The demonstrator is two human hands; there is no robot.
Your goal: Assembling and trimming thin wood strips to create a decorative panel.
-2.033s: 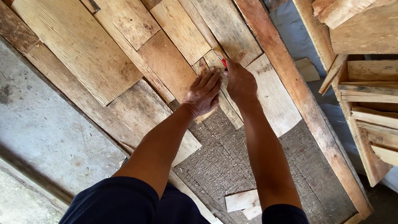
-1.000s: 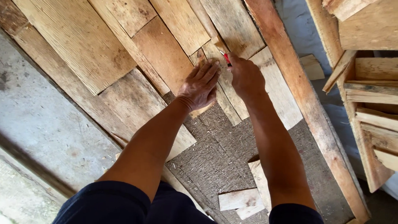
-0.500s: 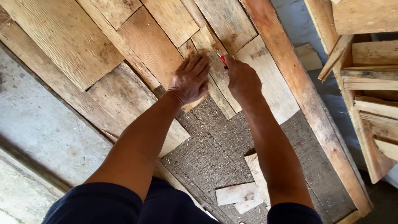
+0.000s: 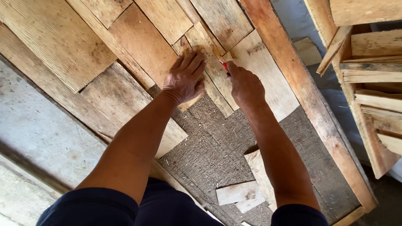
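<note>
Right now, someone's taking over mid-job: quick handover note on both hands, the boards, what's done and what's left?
Left hand: flat, palm down, pressing a small wood piece against the laid boards.
Right hand: closed grip on a red pencil, tip at that piece's edge.
Done: boards cover the upper part of the panel, inside the long side rail.
Left: the rough grey backing below the hands is bare. Loose offcuts lie on it near the bottom edge.

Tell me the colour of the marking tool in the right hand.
Red, with a dark tip: the marking tool in the right hand, head view.
</note>
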